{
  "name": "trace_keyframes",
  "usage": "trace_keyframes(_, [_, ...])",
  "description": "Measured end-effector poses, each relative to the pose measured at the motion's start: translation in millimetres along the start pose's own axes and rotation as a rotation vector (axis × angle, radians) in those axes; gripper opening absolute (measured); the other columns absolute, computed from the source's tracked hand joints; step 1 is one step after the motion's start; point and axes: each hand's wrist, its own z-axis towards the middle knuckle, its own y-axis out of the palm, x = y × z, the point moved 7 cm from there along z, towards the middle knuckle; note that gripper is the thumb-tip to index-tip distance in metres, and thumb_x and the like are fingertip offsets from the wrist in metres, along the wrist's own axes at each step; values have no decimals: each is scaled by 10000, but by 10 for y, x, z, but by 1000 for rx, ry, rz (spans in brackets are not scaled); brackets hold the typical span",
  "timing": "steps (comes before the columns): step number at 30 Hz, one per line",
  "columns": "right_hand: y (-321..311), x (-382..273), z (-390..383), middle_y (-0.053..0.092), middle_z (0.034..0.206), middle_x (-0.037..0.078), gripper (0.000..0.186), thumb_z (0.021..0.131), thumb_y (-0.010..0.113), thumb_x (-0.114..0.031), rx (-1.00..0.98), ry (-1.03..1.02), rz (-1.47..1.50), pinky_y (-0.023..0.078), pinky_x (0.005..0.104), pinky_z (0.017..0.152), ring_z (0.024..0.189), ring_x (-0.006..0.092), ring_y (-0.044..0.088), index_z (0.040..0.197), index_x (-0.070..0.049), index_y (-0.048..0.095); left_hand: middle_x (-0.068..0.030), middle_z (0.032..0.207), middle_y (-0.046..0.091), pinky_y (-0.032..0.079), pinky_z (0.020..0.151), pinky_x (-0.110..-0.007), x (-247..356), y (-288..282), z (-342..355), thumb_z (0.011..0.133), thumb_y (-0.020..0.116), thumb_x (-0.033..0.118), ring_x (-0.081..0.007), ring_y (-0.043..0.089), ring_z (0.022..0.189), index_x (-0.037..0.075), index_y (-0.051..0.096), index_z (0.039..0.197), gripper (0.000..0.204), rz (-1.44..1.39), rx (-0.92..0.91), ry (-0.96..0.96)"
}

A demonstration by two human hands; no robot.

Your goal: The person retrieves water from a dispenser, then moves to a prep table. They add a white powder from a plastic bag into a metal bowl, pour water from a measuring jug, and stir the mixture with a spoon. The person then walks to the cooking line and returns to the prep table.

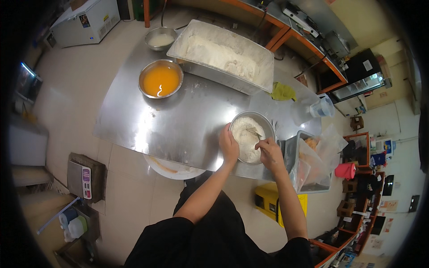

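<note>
The left hand (229, 147) grips the near-left rim of a steel bowl of flour (250, 136) at the front edge of the metal table (178, 120). The right hand (269, 152), fingers closed, holds a utensil (254, 132) in the flour.

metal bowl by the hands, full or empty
Partly full: the metal bowl stands upright on the steel table, holding white flour. The left hand steadies its rim; the right hand works inside.
</note>
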Motion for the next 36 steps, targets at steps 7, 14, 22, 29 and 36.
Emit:
trace_keyframes(7, [87,-229,-238,610,871,118,234,789,628,75,-33,-36,146,523,377,682,782,323,646,932,-104,672,-197,1249,582,398,1000,-446,28,13,44,989,399,82,-373,532,1165,17,519,1318,356,41,-35,-19])
trace_keyframes(14, [-65,-240,35,624,964,151,259,825,657,0,52,71,391,517,378,798,907,329,650,1076,-64,649,-141,1279,592,151,1156,-543,667,-44,-249,966,454,94,-290,516,1270,85,534,1321,364,196,-462,425])
trace_keyframes(22, [-876,1352,587,681,1005,71,247,937,634,-158,227,222,487,505,305,847,921,150,637,1155,-42,638,-60,1020,694,164,1162,-556,498,157,-142,977,488,144,-276,622,1125,88,648,1033,178,242,-454,363])
trace_keyframes(29, [-2419,4618,1338,689,910,160,177,896,616,-173,561,361,-48,514,389,765,846,285,667,1005,-48,677,-59,993,699,192,1148,-590,370,227,-40,984,451,132,-310,618,1098,75,610,883,197,371,-366,369])
trace_keyframes(36, [-2891,6825,770,668,998,257,219,833,607,-114,477,777,-482,506,479,851,989,412,641,1006,12,654,-87,963,704,306,1073,-556,289,248,0,1011,404,155,-322,631,1054,68,567,817,267,322,-397,398])
